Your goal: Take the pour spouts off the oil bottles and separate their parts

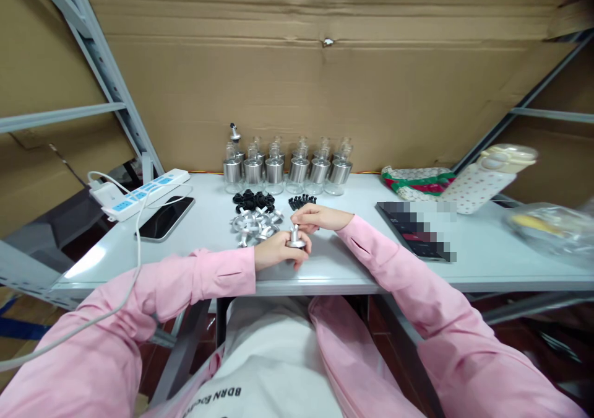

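Metal spout (296, 243) stands gripped between curled fingers of the left hand (277, 249), over the near middle of the surface (346, 260). Fingers of the right hand (323, 217) pinch at its top, right of piled silver parts (254, 225).

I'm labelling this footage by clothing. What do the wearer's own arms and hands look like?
The left hand and right hand are ungloved. Long pink sleeves, loose and creased, cover both arms to about the wrist, each with a short slit-like opening near the cuff. A pale cable runs across the left sleeve.
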Motion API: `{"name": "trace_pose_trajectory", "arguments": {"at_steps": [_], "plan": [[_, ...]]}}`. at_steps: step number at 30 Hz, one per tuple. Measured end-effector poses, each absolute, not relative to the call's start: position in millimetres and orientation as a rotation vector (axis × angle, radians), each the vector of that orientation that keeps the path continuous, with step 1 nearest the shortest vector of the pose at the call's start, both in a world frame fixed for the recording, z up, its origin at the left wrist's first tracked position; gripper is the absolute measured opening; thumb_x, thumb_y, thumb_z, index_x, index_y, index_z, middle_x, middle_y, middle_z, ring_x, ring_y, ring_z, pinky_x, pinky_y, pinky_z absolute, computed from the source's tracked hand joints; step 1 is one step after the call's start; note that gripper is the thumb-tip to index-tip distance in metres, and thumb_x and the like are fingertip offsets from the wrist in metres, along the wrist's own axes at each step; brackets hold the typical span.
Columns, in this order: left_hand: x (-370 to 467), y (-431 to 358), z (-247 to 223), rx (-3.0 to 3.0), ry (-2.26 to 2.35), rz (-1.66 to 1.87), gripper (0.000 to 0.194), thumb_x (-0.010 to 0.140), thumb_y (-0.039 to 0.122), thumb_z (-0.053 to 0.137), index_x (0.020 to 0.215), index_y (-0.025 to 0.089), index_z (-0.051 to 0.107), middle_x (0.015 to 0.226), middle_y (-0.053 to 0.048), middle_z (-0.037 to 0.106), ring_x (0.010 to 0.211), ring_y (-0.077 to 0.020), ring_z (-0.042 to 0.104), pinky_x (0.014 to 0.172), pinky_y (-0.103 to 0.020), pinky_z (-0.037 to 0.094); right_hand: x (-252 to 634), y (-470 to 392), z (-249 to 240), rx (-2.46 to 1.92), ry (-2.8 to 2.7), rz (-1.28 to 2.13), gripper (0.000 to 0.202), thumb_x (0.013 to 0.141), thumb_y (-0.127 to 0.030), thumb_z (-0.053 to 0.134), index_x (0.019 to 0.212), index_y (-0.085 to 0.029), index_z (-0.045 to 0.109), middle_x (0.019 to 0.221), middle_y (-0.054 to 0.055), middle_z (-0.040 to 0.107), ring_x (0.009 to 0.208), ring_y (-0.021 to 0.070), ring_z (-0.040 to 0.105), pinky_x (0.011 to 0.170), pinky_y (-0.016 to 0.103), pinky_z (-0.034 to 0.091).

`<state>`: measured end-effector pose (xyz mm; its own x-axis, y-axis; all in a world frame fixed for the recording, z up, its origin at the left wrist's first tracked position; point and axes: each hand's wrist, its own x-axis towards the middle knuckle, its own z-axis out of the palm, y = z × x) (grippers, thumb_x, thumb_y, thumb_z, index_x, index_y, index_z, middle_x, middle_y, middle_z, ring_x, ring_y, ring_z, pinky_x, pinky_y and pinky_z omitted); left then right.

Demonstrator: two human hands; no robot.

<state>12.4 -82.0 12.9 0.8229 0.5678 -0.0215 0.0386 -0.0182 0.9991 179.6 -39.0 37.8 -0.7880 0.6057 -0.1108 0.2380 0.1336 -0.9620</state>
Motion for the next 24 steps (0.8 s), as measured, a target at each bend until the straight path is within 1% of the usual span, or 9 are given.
{"name": "trace_pose_trajectory", "arguments": {"at_steps": [2, 4, 7, 9, 11, 13, 17, 21, 24], "plan": [[12, -83, 14, 1.544, 0.501, 0.459, 0.017, 0.062, 0.022, 0.061, 0.072, 0.015, 0.049, 0.046, 0.005, 0.054, 0.046, -0.008, 0.047, 0.052, -0.022, 0.032, 182, -37, 39, -0.89, -2.118, 1.594, 0.051, 0.075, -0.056, 0.055, 0.049, -0.018, 0.031, 0.044, -0.01, 0.024, 0.04, 0.0021, 0.02, 0.04, 0.02, 0.016], [12, -84, 15, 1.537, 0.504, 0.465, 0.017, 0.062, 0.021, 0.061, 0.072, 0.015, 0.049, 0.046, 0.005, 0.054, 0.046, -0.0079, 0.047, 0.052, -0.021, 0.032, 186, -35, 41, -0.916, -2.129, 1.437, 0.048, 0.077, -0.053, 0.053, 0.05, -0.016, 0.04, 0.043, -0.007, 0.033, 0.042, 0.004, 0.029, 0.044, 0.021, 0.025], [12, -84, 15, 1.527, 0.512, 0.47, 0.017, 0.062, 0.021, 0.061, 0.071, 0.015, 0.049, 0.047, 0.005, 0.054, 0.046, -0.0075, 0.047, 0.052, -0.021, 0.032, 195, -29, 45, -0.907, -2.106, 1.283, 0.034, 0.073, -0.045, 0.06, 0.066, -0.012, 0.057, 0.059, -0.001, 0.052, 0.054, 0.0066, 0.042, 0.054, 0.022, 0.035], [12, -84, 15, 1.525, 0.514, 0.475, 0.017, 0.062, 0.022, 0.062, 0.071, 0.015, 0.049, 0.047, 0.005, 0.054, 0.046, -0.0073, 0.047, 0.052, -0.021, 0.031, 201, -24, 46, -0.934, -2.075, 1.289, 0.029, 0.068, -0.039, 0.064, 0.076, -0.012, 0.06, 0.071, 0.001, 0.058, 0.056, 0.0066, 0.044, 0.055, 0.022, 0.037], [12, -84, 14, 1.524, 0.516, 0.476, 0.018, 0.061, 0.023, 0.062, 0.071, 0.015, 0.049, 0.047, 0.005, 0.054, 0.046, -0.0074, 0.047, 0.051, -0.022, 0.031, 208, -20, 45, -0.98, -2.058, 1.288, 0.025, 0.066, -0.034, 0.064, 0.079, -0.013, 0.06, 0.072, 0.0, 0.059, 0.055, 0.0061, 0.043, 0.053, 0.022, 0.037], [12, -84, 14, 1.523, 0.517, 0.474, 0.018, 0.061, 0.023, 0.062, 0.071, 0.015, 0.049, 0.047, 0.005, 0.054, 0.046, -0.0075, 0.047, 0.051, -0.022, 0.031, 214, -14, 42, -1.039, -2.047, 1.232, 0.02, 0.064, -0.029, 0.061, 0.078, -0.014, 0.058, 0.065, -0.002, 0.056, 0.052, 0.006, 0.042, 0.052, 0.021, 0.036], [12, -83, 13, 1.52, 0.511, 0.47, 0.019, 0.061, 0.024, 0.063, 0.071, 0.015, 0.049, 0.047, 0.005, 0.055, 0.046, -0.0075, 0.047, 0.052, -0.022, 0.031, 226, -4, 36, -1.216, -2.127, 0.97, 0.015, 0.064, -0.026, 0.054, 0.073, -0.014, 0.057, 0.057, -0.003, 0.054, 0.052, 0.0082, 0.047, 0.054, 0.022, 0.039], [12, -83, 13, 1.52, 0.51, 0.472, 0.019, 0.062, 0.023, 0.063, 0.071, 0.014, 0.049, 0.047, 0.005, 0.055, 0.046, -0.0073, 0.047, 0.052, -0.021, 0.031, 234, 4, 31, -1.303, -2.305, 0.605, 0.02, 0.069, -0.025, 0.049, 0.072, -0.013, 0.065, 0.071, 0.003, 0.063, 0.066, 0.0124, 0.055, 0.066, 0.025, 0.042], [13, -84, 13, 1.516, 0.51, 0.473, 0.019, 0.062, 0.023, 0.063, 0.071, 0.014, 0.049, 0.047, 0.005, 0.054, 0.046, -0.0074, 0.047, 0.052, -0.021, 0.031, 236, 8, 29, -1.363, -2.401, 0.503, 0.023, 0.071, -0.023, 0.049, 0.076, -0.014, 0.069, 0.079, 0.004, 0.067, 0.071, 0.0138, 0.057, 0.07, 0.025, 0.042]]}}
